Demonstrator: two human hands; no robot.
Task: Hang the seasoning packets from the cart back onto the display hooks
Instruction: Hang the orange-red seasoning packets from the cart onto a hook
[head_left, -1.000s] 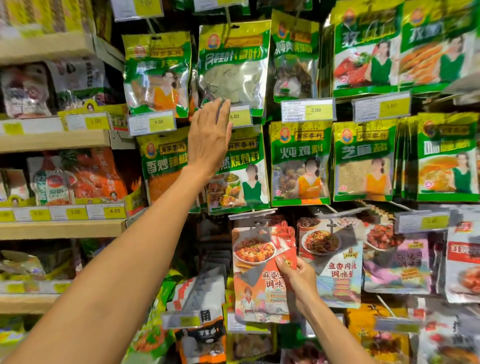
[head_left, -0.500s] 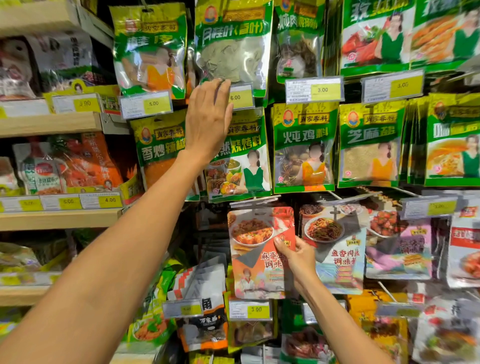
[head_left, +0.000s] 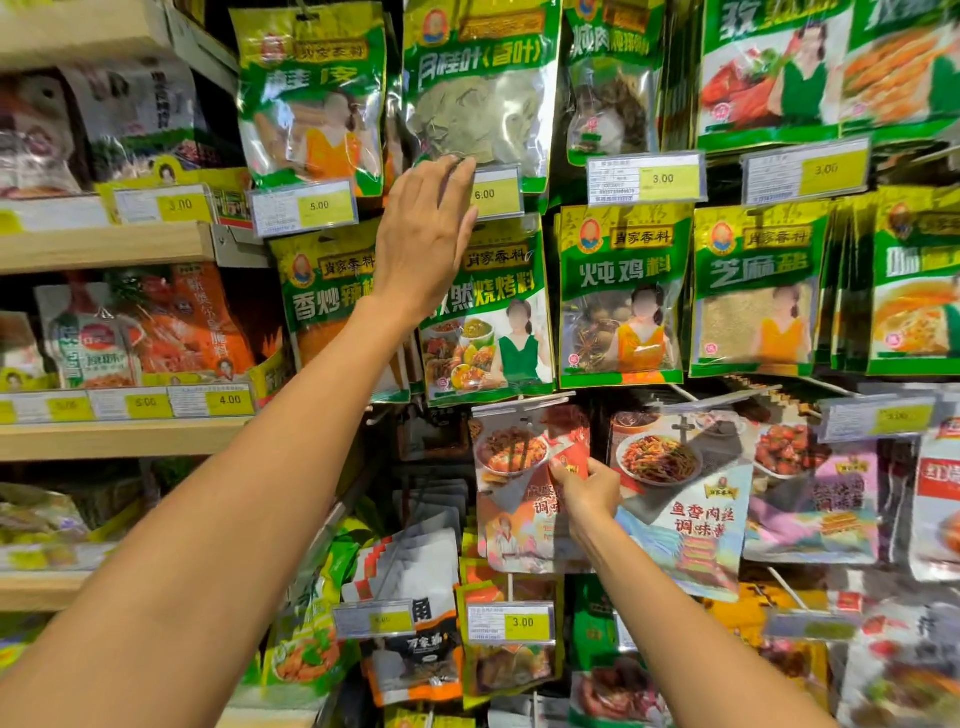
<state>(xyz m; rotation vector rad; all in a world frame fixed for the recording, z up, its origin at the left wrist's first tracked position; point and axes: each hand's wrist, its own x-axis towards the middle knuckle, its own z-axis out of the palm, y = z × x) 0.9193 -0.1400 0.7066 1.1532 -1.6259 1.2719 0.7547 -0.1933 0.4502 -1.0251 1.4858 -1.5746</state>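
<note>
Store display fills frame: pale wooden shelves (head_left: 104, 244) at left, glossy green plastic pouches hanging in rows at centre and right.
Left grip (head_left: 423, 244): fingers straight and together, tips touching lower edge of clear-windowed bay-leaf pouch (head_left: 478, 104), beside flat yellow 6.00 price tag (head_left: 496, 195); holds nothing.
Right grip (head_left: 587, 491): thumb and fingers pinch right edge of seasoning packet (head_left: 511, 467), lower centre. Packet is a flat, shiny rectangle, dish print, red corner creased. Whether its top sits on a hook: cannot tell.
</note>
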